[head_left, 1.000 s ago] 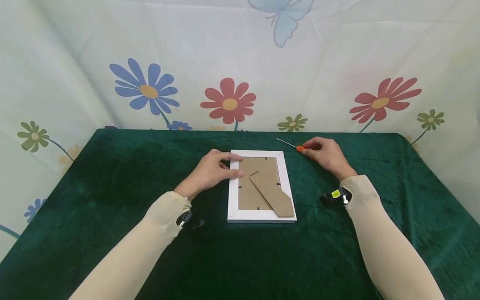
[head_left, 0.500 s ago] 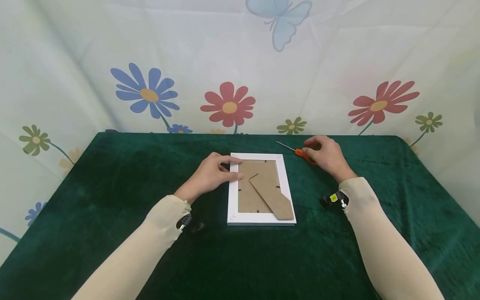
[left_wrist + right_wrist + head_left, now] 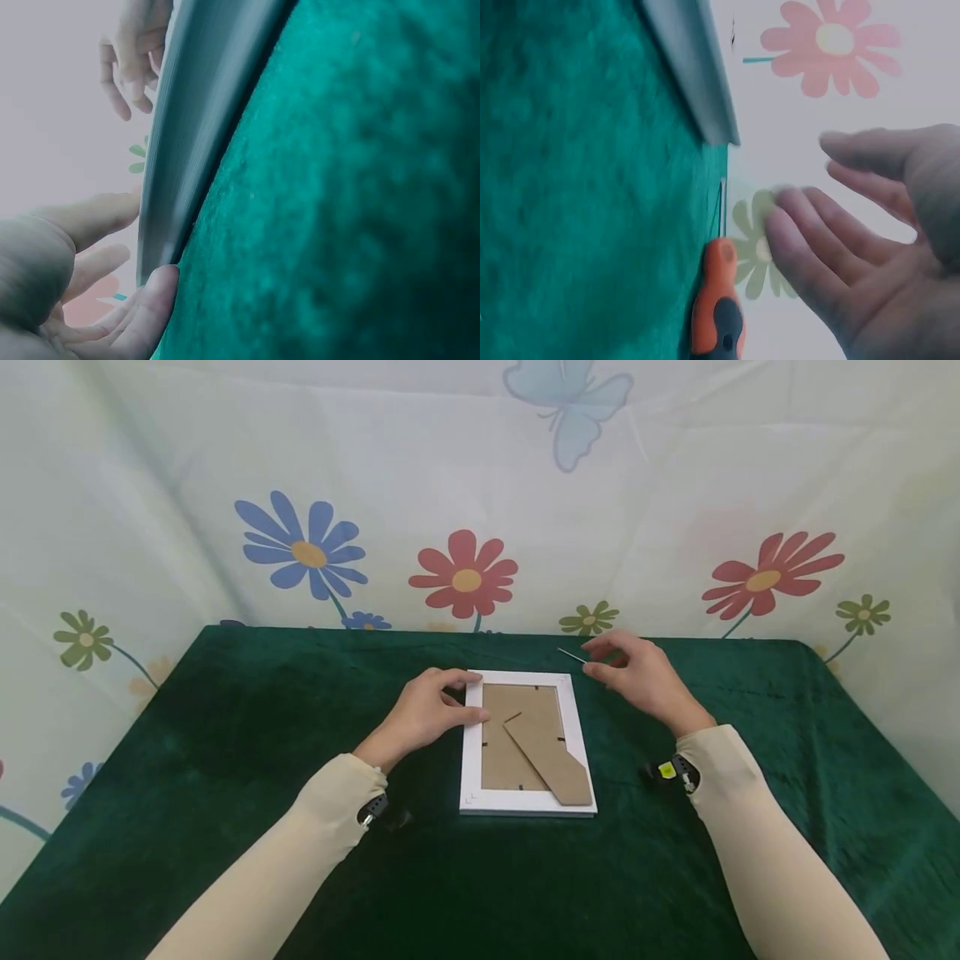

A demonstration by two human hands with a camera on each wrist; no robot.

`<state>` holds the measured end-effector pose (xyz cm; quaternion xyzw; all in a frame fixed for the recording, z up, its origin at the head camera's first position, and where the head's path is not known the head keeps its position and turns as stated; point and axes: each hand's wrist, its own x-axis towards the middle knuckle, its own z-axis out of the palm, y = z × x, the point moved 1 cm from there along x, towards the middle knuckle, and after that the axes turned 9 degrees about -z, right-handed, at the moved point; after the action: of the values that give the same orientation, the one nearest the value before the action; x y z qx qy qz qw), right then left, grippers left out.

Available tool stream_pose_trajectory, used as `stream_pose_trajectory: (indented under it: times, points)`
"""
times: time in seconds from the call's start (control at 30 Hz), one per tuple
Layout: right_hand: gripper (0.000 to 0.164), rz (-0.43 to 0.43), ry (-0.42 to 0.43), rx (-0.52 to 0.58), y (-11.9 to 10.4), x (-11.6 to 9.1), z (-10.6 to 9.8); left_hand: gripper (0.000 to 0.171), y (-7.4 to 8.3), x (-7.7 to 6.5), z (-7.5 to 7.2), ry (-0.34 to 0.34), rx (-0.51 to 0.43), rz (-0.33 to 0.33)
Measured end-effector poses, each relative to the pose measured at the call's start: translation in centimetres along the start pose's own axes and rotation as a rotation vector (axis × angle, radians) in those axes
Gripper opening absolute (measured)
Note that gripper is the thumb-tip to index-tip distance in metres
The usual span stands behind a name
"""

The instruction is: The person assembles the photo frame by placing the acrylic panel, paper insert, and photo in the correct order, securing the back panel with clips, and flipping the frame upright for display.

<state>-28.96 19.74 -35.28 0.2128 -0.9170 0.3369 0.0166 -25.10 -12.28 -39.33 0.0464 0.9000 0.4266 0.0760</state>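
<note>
A white picture frame [image 3: 471,768] lies face down on the green cloth, its brown backboard [image 3: 498,768] and slanted easel stand [image 3: 553,767] showing. My left hand [image 3: 420,708] holds the frame's left border near the top, thumb and fingers at the edge. In the left wrist view a fingertip presses low against the frame's grey side [image 3: 199,127]. My right hand [image 3: 637,675] hovers beyond the frame's upper right corner with nothing in its loosely bent fingers. Below it lies a screwdriver with an orange and black handle [image 3: 718,300]; the head view shows only its thin shaft [image 3: 572,655].
Dark green velvety cloth [image 3: 247,760] covers the table. A white curtain with printed flowers [image 3: 465,578] and a butterfly hangs right behind the far edge. A small camera is strapped to each wrist.
My right hand has let go of the orange screwdriver handle and moved left, now covering it from the head view. My left hand stays on the picture frame. The head view has shifted slightly.
</note>
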Motion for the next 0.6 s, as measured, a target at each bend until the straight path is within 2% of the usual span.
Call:
stream_pose_trajectory:
  times: [0.13, 0.33, 0.43, 0.6]
  points:
    - [0.043, -0.021, -0.114, 0.052, -0.2, -0.1, 0.7, 0.069, 0.1, 0.1, -0.1, 0.019, 0.01, -0.017]
    - [0.045, 0.009, -0.218, 0.148, 0.4, -0.4, 1.4, 0.068, 0.1, -0.1, -0.3, -0.003, 0.018, -0.065]
    - [0.048, 0.025, -0.244, 0.189, 0.8, -0.6, 1.6, 0.064, 0.1, -0.3, -0.3, -0.01, 0.023, -0.069]
    - [0.05, 0.034, -0.241, 0.219, 1.1, -0.9, 1.9, 0.063, 0.1, -0.3, -0.3, -0.009, 0.018, -0.076]
